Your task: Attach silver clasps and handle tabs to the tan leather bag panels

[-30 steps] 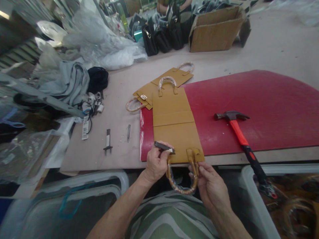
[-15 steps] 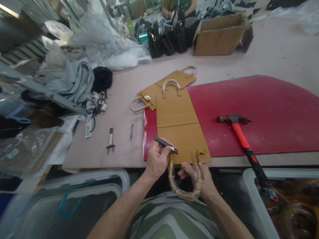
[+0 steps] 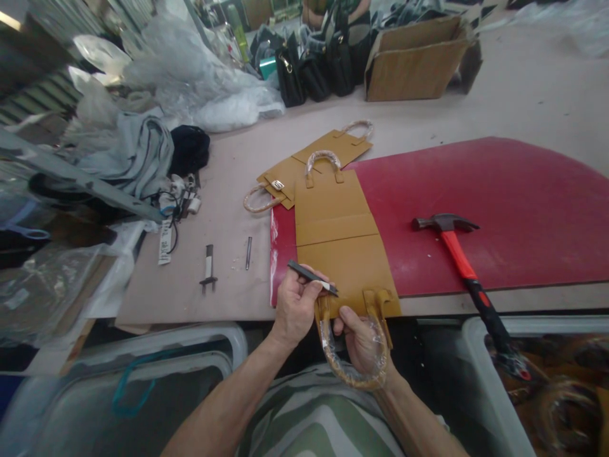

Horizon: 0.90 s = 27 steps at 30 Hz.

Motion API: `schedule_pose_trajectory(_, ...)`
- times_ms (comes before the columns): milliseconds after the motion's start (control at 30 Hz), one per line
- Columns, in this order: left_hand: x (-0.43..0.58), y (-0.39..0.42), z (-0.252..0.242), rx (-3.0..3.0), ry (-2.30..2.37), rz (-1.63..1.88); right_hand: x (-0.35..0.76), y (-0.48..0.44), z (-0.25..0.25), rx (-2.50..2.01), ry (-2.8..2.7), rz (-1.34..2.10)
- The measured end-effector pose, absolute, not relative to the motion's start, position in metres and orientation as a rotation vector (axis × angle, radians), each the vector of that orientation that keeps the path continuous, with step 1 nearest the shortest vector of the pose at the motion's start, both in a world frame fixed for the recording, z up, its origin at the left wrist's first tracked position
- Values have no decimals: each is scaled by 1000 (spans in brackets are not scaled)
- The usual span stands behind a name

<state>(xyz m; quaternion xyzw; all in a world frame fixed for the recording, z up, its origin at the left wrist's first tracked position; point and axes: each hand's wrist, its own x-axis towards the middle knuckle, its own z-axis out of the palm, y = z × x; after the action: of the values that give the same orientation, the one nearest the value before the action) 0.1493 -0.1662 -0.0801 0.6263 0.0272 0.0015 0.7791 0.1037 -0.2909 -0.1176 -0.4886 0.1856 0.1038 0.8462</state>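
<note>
My right hand [image 3: 364,339] is nearest me, closed round the plastic-wrapped handle [image 3: 352,376] that hangs off the front edge of the table [image 3: 228,171]; the loop hides its fingers. Just beside it, my left hand [image 3: 295,308] pinches a thin dark tool [image 3: 311,278], and I can't make out the tip. The handle belongs to the tan bag panel [image 3: 340,247], which lies flat on the red mat [image 3: 499,203]. To the right the mat is bare up to the hammer [image 3: 454,251], whose grip juts past the edge. Far back, the black bags [image 3: 314,63] are cut off at the top.
</note>
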Motion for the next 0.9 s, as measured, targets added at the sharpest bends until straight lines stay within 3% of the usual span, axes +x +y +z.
schedule_pose_trajectory(900,137,-158,-90,1733,-371,265,102,-288,-127,-1074,410,225)
